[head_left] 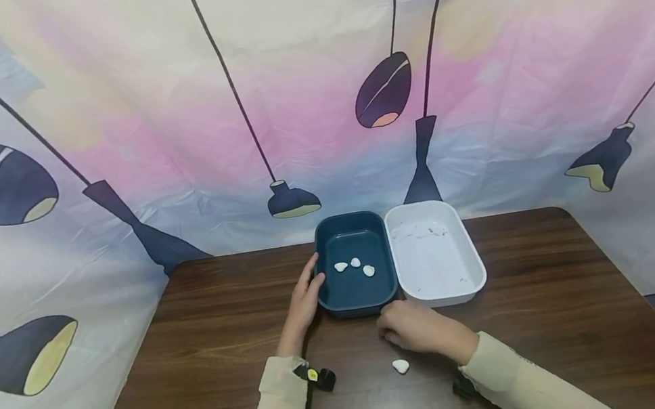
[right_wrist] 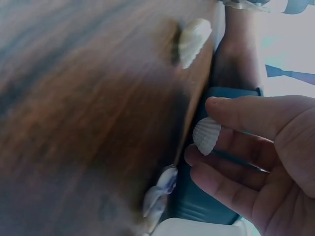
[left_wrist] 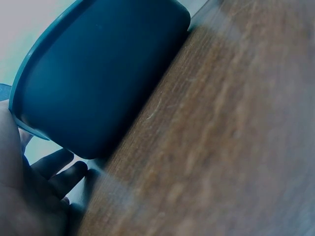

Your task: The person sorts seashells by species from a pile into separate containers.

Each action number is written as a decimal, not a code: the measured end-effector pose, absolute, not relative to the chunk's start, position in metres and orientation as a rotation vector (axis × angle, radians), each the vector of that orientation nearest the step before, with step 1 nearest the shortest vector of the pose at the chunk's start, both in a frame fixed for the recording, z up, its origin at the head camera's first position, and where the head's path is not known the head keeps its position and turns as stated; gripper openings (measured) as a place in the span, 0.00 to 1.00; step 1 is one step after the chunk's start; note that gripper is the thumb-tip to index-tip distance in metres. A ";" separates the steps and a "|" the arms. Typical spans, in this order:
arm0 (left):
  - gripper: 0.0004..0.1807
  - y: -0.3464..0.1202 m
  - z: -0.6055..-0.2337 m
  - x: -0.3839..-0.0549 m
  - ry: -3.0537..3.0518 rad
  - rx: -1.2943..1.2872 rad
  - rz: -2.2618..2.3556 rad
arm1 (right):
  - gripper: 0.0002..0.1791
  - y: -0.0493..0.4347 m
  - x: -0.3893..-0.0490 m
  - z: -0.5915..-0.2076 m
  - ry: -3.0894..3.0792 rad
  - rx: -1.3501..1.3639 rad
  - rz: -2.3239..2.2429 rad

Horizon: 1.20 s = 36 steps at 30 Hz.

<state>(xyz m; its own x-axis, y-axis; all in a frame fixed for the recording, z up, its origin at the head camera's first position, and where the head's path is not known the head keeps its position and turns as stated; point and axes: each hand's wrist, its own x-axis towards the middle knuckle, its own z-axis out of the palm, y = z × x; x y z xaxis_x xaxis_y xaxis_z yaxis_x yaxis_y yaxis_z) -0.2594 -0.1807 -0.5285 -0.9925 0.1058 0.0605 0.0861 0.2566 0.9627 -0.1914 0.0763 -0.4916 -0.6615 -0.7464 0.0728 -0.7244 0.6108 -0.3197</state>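
Note:
My left hand [head_left: 302, 299] holds the left side of a dark blue-green tray [head_left: 359, 298], thumb over its rim and fingers along the outside wall. Three white seashells [head_left: 369, 271] lie on that tray's floor. In front of it, close to the table, is my right hand [head_left: 419, 326]. The right wrist view shows it pinching a ribbed white seashell [right_wrist: 206, 135] between thumb and fingers; the head view hides this shell. Another white seashell [head_left: 400, 366] lies on the table nearer me. A small cluster of shells [right_wrist: 160, 196] appears low in the right wrist view.
A white tray [head_left: 438, 259] stands against the right side of the dark one, with small dark specks inside. Both trays stand on a brown wood-grain table [head_left: 229, 353] near its back edge. Behind hangs a cloth [head_left: 169, 115] printed with lamps.

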 end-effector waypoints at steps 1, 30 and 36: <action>0.29 -0.180 -0.523 -0.256 2.471 0.187 1.898 | 0.06 0.076 -0.191 -0.490 2.755 -1.268 -0.498; 0.29 -0.176 -0.504 -0.244 2.454 0.213 1.921 | 0.03 0.079 -0.203 -0.440 2.654 -1.387 -0.711; 0.29 -0.176 -0.505 -0.245 2.452 0.216 1.931 | 0.04 0.080 -0.211 -0.436 2.678 -1.384 -0.719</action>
<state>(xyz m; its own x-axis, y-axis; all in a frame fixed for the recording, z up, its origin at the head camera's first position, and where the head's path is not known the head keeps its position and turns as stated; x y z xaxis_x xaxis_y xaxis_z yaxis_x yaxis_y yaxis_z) -0.2446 -0.1757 -0.5050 -0.9904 0.1159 0.0751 0.1001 0.2285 0.9684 -0.2107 0.0798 -0.4361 -0.6003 -0.7813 0.1707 -0.7618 0.4937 -0.4194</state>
